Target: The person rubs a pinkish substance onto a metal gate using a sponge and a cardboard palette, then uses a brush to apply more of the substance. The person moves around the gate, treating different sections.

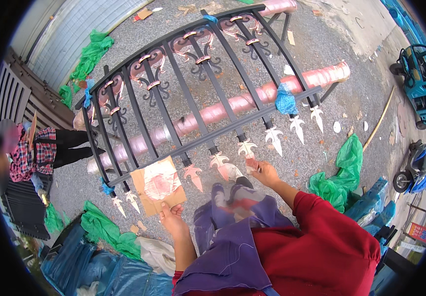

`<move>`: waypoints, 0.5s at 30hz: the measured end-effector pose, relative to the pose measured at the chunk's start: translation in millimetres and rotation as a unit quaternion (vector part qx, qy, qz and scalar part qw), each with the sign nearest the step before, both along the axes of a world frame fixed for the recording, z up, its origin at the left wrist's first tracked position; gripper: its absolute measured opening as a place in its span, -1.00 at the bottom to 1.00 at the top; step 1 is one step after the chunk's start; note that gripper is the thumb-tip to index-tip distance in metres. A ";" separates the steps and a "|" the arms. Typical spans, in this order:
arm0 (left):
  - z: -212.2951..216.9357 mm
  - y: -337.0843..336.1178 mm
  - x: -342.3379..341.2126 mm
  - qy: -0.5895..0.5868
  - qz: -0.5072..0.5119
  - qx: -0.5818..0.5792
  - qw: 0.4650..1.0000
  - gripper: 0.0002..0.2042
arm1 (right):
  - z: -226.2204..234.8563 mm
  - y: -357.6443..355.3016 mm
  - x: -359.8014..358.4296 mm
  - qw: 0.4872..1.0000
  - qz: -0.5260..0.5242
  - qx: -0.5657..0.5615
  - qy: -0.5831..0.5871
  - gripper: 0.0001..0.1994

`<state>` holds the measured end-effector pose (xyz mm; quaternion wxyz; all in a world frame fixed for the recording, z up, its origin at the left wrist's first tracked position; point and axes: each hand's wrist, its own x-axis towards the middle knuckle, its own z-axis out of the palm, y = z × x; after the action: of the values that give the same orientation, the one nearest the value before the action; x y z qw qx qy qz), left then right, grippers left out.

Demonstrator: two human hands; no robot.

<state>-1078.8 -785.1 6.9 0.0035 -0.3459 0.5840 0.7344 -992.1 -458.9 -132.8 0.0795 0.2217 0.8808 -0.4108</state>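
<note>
A black metal fence panel (181, 151) with scrolls and spear-shaped finials lies before me across wrapped supports. My left hand (174, 220) grips the lower edge of a piece of cardboard (149, 205), which carries a pink-smeared pale sheet (161, 180). Pinched in my right hand (267, 175) is a small reddish-pink pad (253, 165); its exact kind is unclear. That pad is at the lower part of one finial (247, 148), touching it or very close. Neighbouring finials (219, 165) look pale or coppery pink.
Pink-wrapped bars (242, 102) support the panel. Another person in a checked shirt (40, 154) stands at the left near dark panels (23, 101). Green plastic (346, 163) and blue-wrapped bundles (109, 269) lie around me. A scooter (412, 167) and a blue cart (422, 84) stand right.
</note>
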 end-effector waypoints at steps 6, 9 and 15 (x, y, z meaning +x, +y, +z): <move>29.3 16.8 25.8 0.045 0.070 0.032 0.996 -0.70 | 60.2 -20.5 -55.2 0.982 0.151 -0.048 0.107 -0.60; 43.4 8.8 43.0 0.092 0.127 0.050 0.986 -0.71 | 97.9 -51.4 -58.1 0.956 0.237 -0.108 0.137 -0.58; 38.9 15.0 95.8 0.135 0.208 0.100 0.964 -0.71 | 178.6 -64.7 -37.4 0.929 0.240 -0.282 0.025 -0.54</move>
<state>-983.0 -770.2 45.8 -0.1935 -0.3554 0.4180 0.8133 -1029.5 -523.6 45.8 0.2125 -0.0383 0.7574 -0.6162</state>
